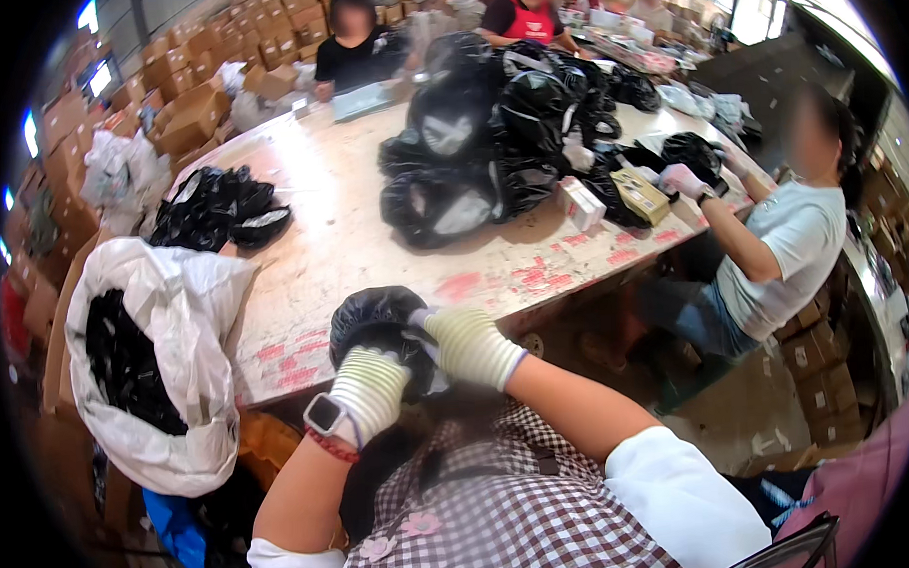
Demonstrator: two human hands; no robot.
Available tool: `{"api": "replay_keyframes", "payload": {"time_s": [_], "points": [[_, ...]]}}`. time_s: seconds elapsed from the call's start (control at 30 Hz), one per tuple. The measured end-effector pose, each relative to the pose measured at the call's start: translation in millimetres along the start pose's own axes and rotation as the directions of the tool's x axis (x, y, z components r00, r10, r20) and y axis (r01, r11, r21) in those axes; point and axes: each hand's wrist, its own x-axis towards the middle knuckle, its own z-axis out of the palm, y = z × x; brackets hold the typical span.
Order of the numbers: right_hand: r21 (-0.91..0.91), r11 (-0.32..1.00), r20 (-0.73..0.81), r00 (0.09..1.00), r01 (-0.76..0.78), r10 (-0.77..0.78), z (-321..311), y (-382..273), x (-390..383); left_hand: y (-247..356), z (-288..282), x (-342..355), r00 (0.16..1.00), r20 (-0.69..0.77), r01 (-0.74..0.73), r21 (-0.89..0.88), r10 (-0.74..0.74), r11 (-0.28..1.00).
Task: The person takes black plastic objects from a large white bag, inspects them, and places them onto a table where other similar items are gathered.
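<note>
At the table's near edge, my hands work on a rounded black plastic bundle, its film shiny and wrinkled. My left hand, in a striped white-and-green knit glove, is closed on its near side; a watch and a red bracelet circle that wrist. From the right, my right hand, in a matching glove, pinches the bundle's edge with curled fingers. What is inside the black plastic cannot be seen, and part of the bundle is hidden behind my gloves.
The worn table carries a large heap of black plastic bundles and a smaller black pile. A white sack of black pieces stands at left. At right, a gloved co-worker handles black plastic beside small boxes.
</note>
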Motion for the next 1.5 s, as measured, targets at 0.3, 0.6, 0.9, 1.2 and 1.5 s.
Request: {"api": "replay_keyframes", "payload": {"time_s": [0.3,0.6,0.9,1.2,1.5], "points": [[0.704,0.71,-0.434,0.794,0.002,0.427,-98.4,38.3,-35.7,-62.1,37.3,23.0,0.349,-0.852,0.241,-0.32,-0.39,0.916],[0.658,0.741,-0.609,0.674,0.136,0.418,-187.2,101.3,-64.4,-91.8,113.4,57.7,0.439,-0.67,0.345,-0.489,-0.598,0.801],[0.744,0.668,-0.436,0.753,-0.005,0.492,-213.6,108.2,-49.4,-61.8,111.3,52.0,0.434,-0.717,0.32,-0.442,-0.545,0.838],[0.547,0.61,-0.816,0.201,0.573,0.542,-398.7,201.0,63.8,-63.3,106.5,53.4,0.419,-0.73,0.278,-0.462,-0.54,0.842],[0.012,0.983,-0.791,0.6,-0.184,0.122,-170.4,181.6,55.5,-66.0,112.2,48.6,0.41,-0.73,0.278,-0.471,-0.547,0.837]]}}
